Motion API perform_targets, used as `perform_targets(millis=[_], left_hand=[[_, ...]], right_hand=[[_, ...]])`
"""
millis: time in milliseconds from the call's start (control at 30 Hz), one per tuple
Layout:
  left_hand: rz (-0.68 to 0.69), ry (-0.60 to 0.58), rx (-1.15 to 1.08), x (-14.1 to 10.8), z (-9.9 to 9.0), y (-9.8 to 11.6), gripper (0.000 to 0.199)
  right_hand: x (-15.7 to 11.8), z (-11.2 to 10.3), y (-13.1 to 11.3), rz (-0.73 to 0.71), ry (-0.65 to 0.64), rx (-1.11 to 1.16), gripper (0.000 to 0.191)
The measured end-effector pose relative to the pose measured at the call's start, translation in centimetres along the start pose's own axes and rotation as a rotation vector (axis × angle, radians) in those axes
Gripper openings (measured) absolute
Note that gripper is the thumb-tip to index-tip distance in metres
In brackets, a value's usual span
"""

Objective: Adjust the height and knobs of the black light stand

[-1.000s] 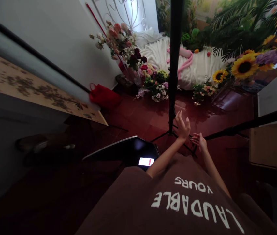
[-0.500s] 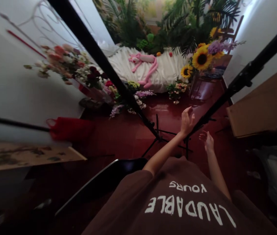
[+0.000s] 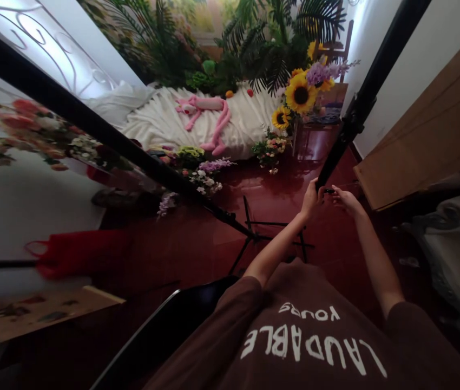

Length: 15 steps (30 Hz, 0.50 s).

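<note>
A black stand pole (image 3: 352,119) slants down from the upper right to my hands. My left hand (image 3: 311,199) is wrapped round its lower part. Close on the right, my right hand (image 3: 347,200) has its fingers at a small black knob (image 3: 329,190) that sticks out from the pole. Its thumb and fingertips are small and dim, but they appear closed on the knob. Below my hands, the legs of this stand (image 3: 303,246) reach the dark red floor. A second black pole (image 3: 152,162) crosses from the upper left down to its own spread legs (image 3: 250,235).
A pink plush toy (image 3: 209,103) lies on white cloth (image 3: 157,119) ahead. Sunflowers (image 3: 301,93) stand right of it, other flowers (image 3: 27,122) at left. A red bag (image 3: 76,252) is at left, a brown board (image 3: 420,124) at right, a dark panel (image 3: 173,319) beside me.
My left hand has closed round the pole. My right hand has moved up and left to the knob. The view has shifted, with the plush toy and flowers now further left.
</note>
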<state>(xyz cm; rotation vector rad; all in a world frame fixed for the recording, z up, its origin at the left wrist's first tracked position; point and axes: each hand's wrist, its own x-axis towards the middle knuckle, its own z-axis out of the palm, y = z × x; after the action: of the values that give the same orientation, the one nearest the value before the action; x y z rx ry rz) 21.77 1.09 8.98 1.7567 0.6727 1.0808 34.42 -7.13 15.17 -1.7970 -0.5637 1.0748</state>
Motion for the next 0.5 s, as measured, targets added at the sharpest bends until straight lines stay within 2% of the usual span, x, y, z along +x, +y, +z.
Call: perform_targets(millis=[100, 267, 400, 500], left_hand=[[-0.024, -0.003, 0.040, 0.2, 0.2, -0.3, 0.035], [0.011, 0.010, 0.065, 0.4, 0.1, -0.3, 0.031], [0.023, 0.035, 0.056, 0.4, 0.2, -0.2, 0.029], [0.023, 0.042, 0.052, 0.4, 0.3, -0.1, 0.027]], right_hand=[[0.0, -0.4, -0.3, 0.083, -0.006, 0.051, 0.031], [0.9, -1.3, -0.2, 0.014, -0.067, 0.106, 0.019], [1.6, -1.5, 0.3, -0.091, -0.070, 0.166, 0.028], [1.9, -0.8, 0.7, -0.205, -0.055, 0.195, 0.034]])
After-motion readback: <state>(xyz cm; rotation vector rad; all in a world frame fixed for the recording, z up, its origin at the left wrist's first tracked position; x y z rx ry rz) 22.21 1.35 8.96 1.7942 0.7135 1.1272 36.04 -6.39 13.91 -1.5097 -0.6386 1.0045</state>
